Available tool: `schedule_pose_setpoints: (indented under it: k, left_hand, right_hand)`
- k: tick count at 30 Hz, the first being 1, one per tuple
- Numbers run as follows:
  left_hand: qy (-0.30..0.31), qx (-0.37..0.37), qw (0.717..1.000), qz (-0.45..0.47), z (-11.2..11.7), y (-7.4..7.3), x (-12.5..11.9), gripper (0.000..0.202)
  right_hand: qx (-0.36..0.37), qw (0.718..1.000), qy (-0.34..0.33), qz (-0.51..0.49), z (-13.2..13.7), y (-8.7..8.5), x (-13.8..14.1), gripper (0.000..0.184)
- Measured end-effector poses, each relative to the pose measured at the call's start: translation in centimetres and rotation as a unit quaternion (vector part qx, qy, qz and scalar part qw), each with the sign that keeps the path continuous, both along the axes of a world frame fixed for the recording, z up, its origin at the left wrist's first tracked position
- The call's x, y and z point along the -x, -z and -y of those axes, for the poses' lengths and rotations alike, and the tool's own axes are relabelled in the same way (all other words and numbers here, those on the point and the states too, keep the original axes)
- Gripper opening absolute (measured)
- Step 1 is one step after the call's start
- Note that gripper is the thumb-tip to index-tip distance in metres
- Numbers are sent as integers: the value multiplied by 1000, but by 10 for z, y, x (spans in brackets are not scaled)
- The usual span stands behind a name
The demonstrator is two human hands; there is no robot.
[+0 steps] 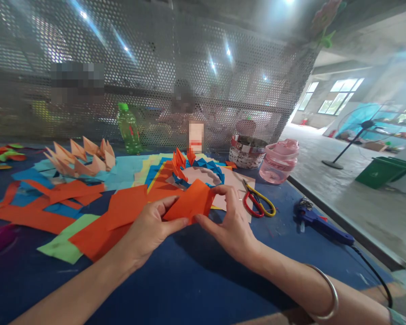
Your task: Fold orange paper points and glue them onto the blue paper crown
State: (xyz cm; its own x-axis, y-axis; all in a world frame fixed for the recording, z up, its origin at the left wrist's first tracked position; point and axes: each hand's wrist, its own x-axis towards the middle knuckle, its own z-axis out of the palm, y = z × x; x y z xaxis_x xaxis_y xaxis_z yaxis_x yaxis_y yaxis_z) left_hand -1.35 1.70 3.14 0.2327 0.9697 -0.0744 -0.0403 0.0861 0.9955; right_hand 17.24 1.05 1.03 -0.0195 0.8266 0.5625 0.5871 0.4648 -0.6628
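Between my two hands, above the blue table, is a folded piece of orange paper (191, 201). My left hand (159, 221) pinches its left side with thumb and fingers. On the other side, my right hand (233, 221) grips the right edge, its thumb close to my left thumb. Just behind the paper lies a ring of folded blue paper (214, 169) with orange folded points (179, 163) at its left. A peach ring of folded paper points (83, 159) stands at the back left. Loose orange sheets (126, 205) lie beside my left hand.
Red-and-yellow-handled scissors (259, 202) lie right of my hands, with a blue glue gun (320, 223) and its cord farther right. A green bottle (129, 128), a round container (246, 152) and a pink jar (279, 162) stand at the back before a perforated metal screen (149, 58).
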Motion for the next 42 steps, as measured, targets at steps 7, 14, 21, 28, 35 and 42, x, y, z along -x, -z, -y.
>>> schedule_pose_setpoints:
  k: [7, 14, 21, 28, 35, 42]
  left_hand:
    - [-1, -19, 1000, 3, 0, -4, -2, 37]
    - [-3, -18, 1000, -1, 0, -3, 0, 38]
    - [12, -23, 1000, -8, 1, -3, 0, 42]
    - [-7, -12, 998, -54, 4, -4, -3, 33]
    - [32, -14, 992, -123, 2, 0, -2, 22]
    - [13, -17, 991, -135, 3, -3, -3, 28]
  right_hand:
    - [178, 958, -154, -161, -8, 4, 2, 43]
    - [237, 916, -243, -213, -6, 9, 1, 31]
    - [215, 933, -217, -191, -7, 9, 0, 24]
    - [150, 960, -177, -154, -3, 4, 3, 17]
    - [152, 957, -204, -142, -1, -1, 2, 17]
    - [150, 960, -187, -143, -2, 0, 4, 17]
